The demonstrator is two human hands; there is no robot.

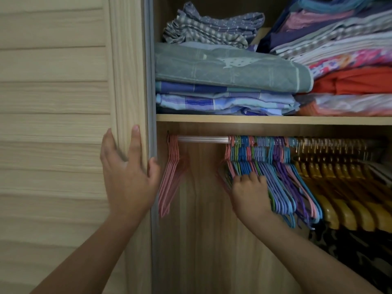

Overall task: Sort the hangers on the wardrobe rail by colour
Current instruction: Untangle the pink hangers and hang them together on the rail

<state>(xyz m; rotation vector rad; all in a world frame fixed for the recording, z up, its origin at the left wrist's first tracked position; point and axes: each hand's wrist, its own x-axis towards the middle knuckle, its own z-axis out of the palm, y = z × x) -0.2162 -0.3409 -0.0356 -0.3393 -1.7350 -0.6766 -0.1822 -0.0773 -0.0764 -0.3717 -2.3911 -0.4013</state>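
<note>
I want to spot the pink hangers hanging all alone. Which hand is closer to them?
Left. The left hand rests on the wardrobe door edge, just beside the pink hangers. The right hand is farther right, in the mixed hangers.

No readable text, labels or numbers anywhere.
</note>
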